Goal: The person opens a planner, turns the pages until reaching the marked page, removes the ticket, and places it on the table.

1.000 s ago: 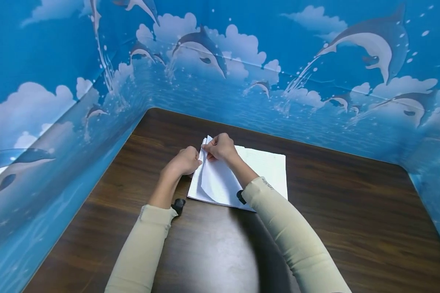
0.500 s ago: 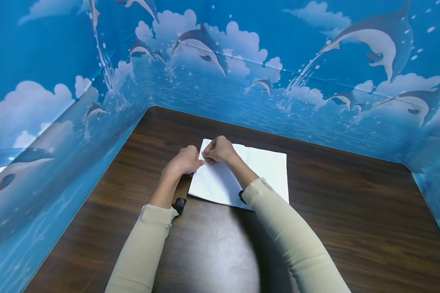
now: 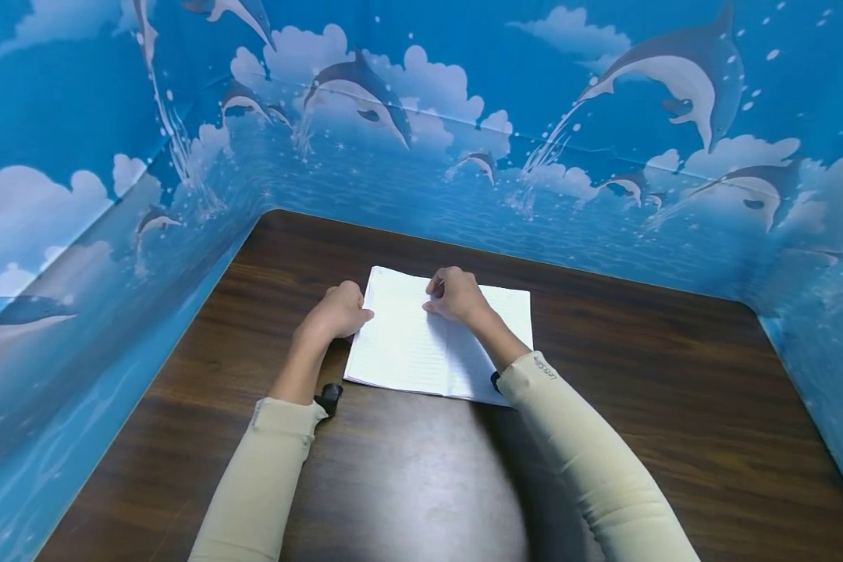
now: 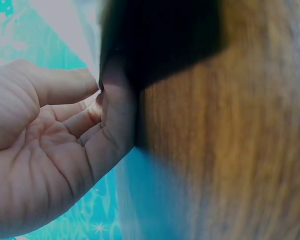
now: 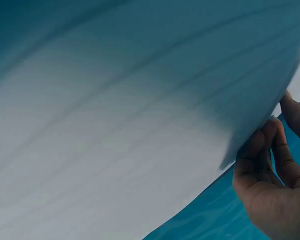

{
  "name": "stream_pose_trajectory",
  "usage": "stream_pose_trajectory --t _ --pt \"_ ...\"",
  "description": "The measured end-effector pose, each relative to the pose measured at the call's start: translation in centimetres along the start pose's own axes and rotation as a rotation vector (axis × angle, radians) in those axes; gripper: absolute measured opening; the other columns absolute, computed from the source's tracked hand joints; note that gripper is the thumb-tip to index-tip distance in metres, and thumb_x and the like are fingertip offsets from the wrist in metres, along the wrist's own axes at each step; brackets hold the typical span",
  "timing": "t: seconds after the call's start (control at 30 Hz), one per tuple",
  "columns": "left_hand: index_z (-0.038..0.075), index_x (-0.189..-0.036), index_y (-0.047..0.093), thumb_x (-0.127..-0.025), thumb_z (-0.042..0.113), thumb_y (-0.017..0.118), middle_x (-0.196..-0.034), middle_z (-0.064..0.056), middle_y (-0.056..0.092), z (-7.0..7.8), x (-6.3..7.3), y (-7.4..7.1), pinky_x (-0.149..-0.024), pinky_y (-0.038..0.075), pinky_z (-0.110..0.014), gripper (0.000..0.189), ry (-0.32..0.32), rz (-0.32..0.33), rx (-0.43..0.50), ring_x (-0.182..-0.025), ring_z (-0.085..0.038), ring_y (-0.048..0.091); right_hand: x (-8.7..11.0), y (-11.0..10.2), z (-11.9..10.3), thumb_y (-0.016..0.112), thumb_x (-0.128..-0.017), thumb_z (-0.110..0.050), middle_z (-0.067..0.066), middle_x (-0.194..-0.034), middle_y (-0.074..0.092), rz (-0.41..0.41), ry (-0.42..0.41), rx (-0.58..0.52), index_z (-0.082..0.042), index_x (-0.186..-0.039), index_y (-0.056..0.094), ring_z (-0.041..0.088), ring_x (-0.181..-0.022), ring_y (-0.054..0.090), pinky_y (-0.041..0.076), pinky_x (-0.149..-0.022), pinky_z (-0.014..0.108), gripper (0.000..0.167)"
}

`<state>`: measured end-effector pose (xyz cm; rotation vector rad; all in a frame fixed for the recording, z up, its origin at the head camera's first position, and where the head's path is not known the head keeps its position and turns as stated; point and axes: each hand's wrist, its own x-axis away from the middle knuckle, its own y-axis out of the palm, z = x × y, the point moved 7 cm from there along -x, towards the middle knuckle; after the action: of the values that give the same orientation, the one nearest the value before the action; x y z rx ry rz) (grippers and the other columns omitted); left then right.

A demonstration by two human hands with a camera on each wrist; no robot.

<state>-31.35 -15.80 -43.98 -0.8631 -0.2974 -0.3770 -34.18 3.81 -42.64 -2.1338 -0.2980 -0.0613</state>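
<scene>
An open notebook (image 3: 400,343) with white lined pages lies flat on the dark wooden table. At its left edge, my left hand (image 3: 333,312) pinches the notebook. In the left wrist view, that hand's thumb (image 4: 70,86) is on top of the edge while the index finger (image 4: 119,95) goes underneath into shadow. My right hand (image 3: 464,298) hovers over the upper middle of the spread, thumb and fingers loosely bent and a little apart, no page visible between them. The right wrist view shows the page (image 5: 115,150) large and shaded, beside the bent fingers (image 5: 250,160).
The brown table (image 3: 646,390) extends to the right and in front of the notebook. A blue curtain (image 3: 407,179) printed with dolphins and clouds borders the table behind and at the left. Black wrist devices (image 3: 329,398) sit at both sleeve cuffs.
A raised page at the notebook's left has come down flat there. My right hand has released it and moved right toward the middle. The left hand stays at the left edge.
</scene>
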Motion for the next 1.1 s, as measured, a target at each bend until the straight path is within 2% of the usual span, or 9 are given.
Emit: stream_pose_trajectory --t 0.17,0.33,0.47,0.6,0.73,0.83,0.93,1.1 --pt "0.015 -0.062 0.034 -0.111 0.014 0.058 -0.053 0.003 0.029 0.0 0.3 -0.1 -0.057 0.037 -0.031 0.054 -0.003 -0.003 -0.003 -0.050 -0.013 0.037 0.7 -1.4 2.6 0.085 -0.094 -0.016 0.014 -0.108 0.075 0.036 0.007 -0.010 -0.004 -0.110 0.073 0.025 -0.098 0.067 0.055 -0.091 0.042 0.023" --pt "0.014 -0.063 0.036 -0.110 0.013 0.059 -0.055 0.002 0.031 0.0 0.4 -0.2 -0.059 0.038 -0.031 0.052 -0.008 0.000 0.002 -0.052 -0.014 0.039 2.1 -3.0 5.0 0.085 -0.095 -0.017 0.018 -0.111 0.076 0.085 0.023 0.017 -0.002 -0.117 0.073 0.029 -0.099 0.070 0.056 -0.091 0.045 0.030" --pt "0.014 -0.063 0.037 -0.110 0.014 0.059 -0.055 0.002 0.032 0.1 0.3 -0.1 -0.060 0.039 -0.032 0.052 -0.002 0.004 -0.003 -0.053 -0.015 0.041 3.4 -4.2 7.0 0.084 -0.095 -0.014 0.018 -0.110 0.078 0.126 0.039 0.050 -0.005 -0.123 0.078 0.030 -0.099 0.071 0.056 -0.086 0.043 0.030" --pt "0.013 -0.066 0.038 -0.110 0.014 0.059 -0.058 0.000 0.034 0.0 0.1 0.1 -0.060 0.039 -0.032 0.049 -0.005 0.006 -0.014 -0.054 -0.016 0.042 4.5 -5.1 8.7 0.082 -0.096 -0.015 0.021 -0.116 0.079 0.126 0.066 0.094 -0.004 -0.132 0.075 0.030 -0.099 0.071 0.056 -0.081 0.040 0.038" --pt "0.010 -0.070 0.042 -0.110 0.015 0.060 -0.063 -0.004 0.041 -0.4 0.0 0.1 -0.061 0.042 -0.032 0.044 -0.022 0.006 -0.020 -0.058 -0.018 0.048 5.0 -5.6 10.1 0.081 -0.098 -0.020 0.024 -0.132 0.074 0.096 0.128 0.129 -0.004 -0.142 0.068 0.034 -0.115 0.072 0.062 -0.091 0.044 0.049" --pt "0.009 -0.074 0.046 -0.110 0.015 0.060 -0.069 -0.006 0.046 -0.5 0.0 0.2 -0.062 0.043 -0.032 0.039 -0.033 0.004 -0.018 -0.062 -0.019 0.052 5.3 -5.9 11.1 0.080 -0.099 -0.022 0.025 -0.138 0.071 0.062 0.174 0.162 -0.005 -0.148 0.062 0.035 -0.122 0.070 0.061 -0.097 0.046 0.055" --pt "0.009 -0.076 0.047 -0.110 0.015 0.060 -0.070 -0.007 0.046 -0.4 -0.1 0.2 -0.062 0.043 -0.032 0.037 -0.035 0.001 -0.013 -0.063 -0.019 0.053 5.5 -6.1 11.5 0.079 -0.100 -0.023 0.026 -0.140 0.069 0.028 0.173 0.237 -0.003 -0.151 0.058 0.036 -0.123 0.067 0.059 -0.101 0.049 0.058" --pt "0.010 -0.074 0.045 -0.110 0.015 0.060 -0.065 -0.004 0.043 -0.1 -0.3 0.3 -0.061 0.042 -0.032 0.040 -0.020 -0.003 -0.013 -0.060 -0.018 0.050 5.7 -6.5 11.8 0.079 -0.099 -0.025 0.026 -0.150 0.062 0.016 0.168 0.300 -0.001 -0.150 0.058 0.041 -0.139 0.058 0.051 -0.113 0.055 0.060"
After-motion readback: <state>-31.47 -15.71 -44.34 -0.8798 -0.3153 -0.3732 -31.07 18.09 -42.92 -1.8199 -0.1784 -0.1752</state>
